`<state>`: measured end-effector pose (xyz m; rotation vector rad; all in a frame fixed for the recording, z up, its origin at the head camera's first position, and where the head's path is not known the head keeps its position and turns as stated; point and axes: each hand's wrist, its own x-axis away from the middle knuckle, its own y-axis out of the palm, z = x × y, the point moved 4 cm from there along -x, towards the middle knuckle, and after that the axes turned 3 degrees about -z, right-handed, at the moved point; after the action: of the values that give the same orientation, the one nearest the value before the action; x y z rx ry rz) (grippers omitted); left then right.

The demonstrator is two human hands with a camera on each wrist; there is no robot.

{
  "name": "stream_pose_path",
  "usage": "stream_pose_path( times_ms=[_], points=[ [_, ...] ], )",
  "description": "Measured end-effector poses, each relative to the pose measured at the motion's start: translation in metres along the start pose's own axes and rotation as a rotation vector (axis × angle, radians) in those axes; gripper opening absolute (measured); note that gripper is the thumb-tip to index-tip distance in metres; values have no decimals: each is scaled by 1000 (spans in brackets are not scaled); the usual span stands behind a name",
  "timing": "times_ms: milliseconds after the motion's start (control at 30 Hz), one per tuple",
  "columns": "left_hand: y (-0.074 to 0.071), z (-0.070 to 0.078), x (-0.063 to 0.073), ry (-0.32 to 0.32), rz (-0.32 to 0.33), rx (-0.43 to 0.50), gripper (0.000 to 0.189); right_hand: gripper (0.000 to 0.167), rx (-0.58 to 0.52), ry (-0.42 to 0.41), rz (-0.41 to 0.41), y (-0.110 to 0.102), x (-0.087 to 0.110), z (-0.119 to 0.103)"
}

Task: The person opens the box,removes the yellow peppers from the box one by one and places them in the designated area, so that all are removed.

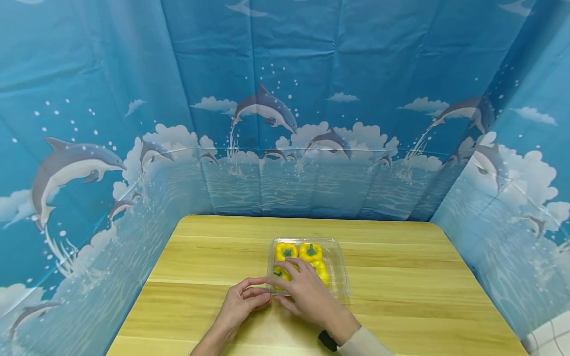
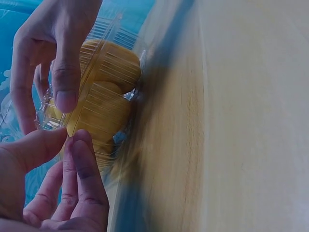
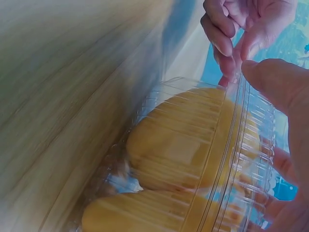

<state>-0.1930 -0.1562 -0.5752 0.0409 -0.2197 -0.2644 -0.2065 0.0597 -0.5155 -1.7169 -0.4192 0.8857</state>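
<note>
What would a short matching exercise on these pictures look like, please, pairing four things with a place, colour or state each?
Column one
1. Peppers
2. Box
3. Wall sheet
4. Left hand

Column two
A. Blue, printed with dolphins
B. At the near left corner of the container, in the head view
C. Yellow, with green stems
D. Clear and see-through

Right pairs: 1-C, 2-D, 3-A, 4-B.

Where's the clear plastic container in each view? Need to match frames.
Head: clear container, lower half, slightly right of center, partly under right hand.
Left wrist: clear container, upper left, seen side-on.
Right wrist: clear container, lower center, cut off at bottom.
Shared landmark: left hand, at container's near-left corner (head), lower left (left wrist), upper right (right wrist).
</note>
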Motion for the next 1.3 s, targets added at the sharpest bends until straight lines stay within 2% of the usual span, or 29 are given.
stream_pose_path(
  times_ms=[367, 567, 800, 1000, 1300],
  points=[
    [1, -2, -1, -12, 9, 34, 57, 33, 21, -29, 70, 5, -3, -5],
    [1, -2, 0, -12, 3, 48, 58, 20, 5, -15, 88, 7, -2, -5],
    [1, -2, 1, -16, -7, 34, 57, 13, 8, -9, 111, 10, -3, -5],
    [0, -4, -1, -20, -15, 63, 57, 7, 12, -15, 150, 10, -3, -6],
    [1, -5, 0, -33, -24, 83, 58, 5, -3, -10, 169, 10, -3, -8]
  ],
)
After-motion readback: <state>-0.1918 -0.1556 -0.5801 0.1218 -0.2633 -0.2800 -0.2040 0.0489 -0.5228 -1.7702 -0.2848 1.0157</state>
